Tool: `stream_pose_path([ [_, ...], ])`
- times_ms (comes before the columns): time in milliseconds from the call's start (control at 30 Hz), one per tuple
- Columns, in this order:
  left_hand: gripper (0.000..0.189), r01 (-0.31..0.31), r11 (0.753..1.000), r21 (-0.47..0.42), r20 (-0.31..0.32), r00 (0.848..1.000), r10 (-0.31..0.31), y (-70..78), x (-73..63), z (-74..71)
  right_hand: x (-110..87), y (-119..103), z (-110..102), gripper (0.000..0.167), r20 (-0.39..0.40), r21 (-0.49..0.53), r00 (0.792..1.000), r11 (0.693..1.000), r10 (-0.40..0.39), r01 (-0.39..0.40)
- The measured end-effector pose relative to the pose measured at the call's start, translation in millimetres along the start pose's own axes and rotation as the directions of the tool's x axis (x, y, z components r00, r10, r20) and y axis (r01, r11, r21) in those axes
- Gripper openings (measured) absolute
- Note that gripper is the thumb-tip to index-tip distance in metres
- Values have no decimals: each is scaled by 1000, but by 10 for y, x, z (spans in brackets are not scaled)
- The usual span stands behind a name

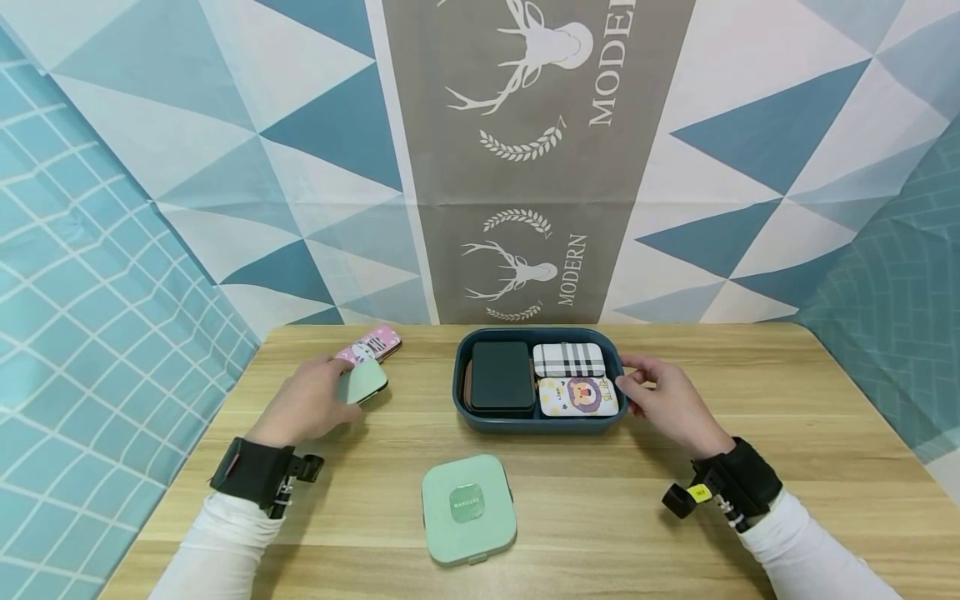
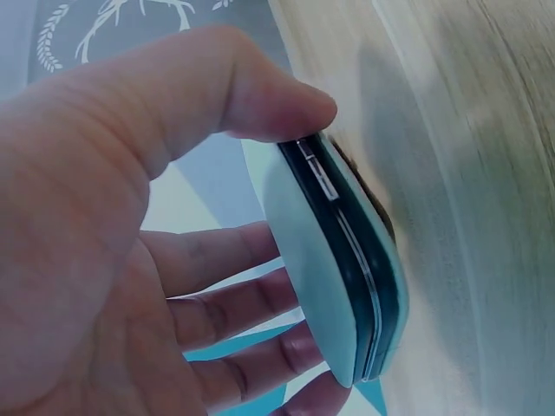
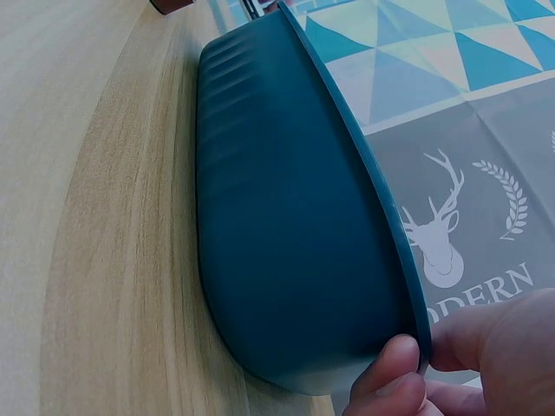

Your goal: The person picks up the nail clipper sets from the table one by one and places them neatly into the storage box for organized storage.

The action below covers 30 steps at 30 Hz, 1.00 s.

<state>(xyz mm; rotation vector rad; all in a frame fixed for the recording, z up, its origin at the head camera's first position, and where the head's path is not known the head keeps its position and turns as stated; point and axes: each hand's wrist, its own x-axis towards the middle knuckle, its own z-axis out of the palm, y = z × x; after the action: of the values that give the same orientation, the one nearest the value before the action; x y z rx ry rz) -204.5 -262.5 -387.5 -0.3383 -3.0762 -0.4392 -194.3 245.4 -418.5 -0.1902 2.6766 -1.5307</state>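
Note:
In the head view my left hand (image 1: 311, 400) grips a small mint-green case (image 1: 363, 382) close over the table's left side. The left wrist view shows the thumb on one end of this clasped case (image 2: 316, 269) and the fingertips along its other side. A pink patterned case (image 1: 371, 343) lies just beyond it. At the right end of a dark blue basket (image 1: 536, 425), my right hand (image 1: 663, 396) pinches the rim between thumb and fingers. Inside the basket are a dark green case (image 1: 501, 375), a plaid case (image 1: 568, 360) and a lion-printed case (image 1: 579, 397).
A square mint-green case (image 1: 468, 533) marked "MANICURE" lies near the front middle of the wooden table (image 1: 600, 517). In the basket, a brown case edge shows beneath the dark green case. A patterned cloth backdrop (image 1: 517, 183) stands behind the table.

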Motion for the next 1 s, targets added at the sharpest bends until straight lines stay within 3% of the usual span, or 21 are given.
stream_pose_path([
  [1000,68,-73,997,26,-89,993,75,178,-53,-160,-3,-4,7,48,0,17,1000,1000,7,-7],
])
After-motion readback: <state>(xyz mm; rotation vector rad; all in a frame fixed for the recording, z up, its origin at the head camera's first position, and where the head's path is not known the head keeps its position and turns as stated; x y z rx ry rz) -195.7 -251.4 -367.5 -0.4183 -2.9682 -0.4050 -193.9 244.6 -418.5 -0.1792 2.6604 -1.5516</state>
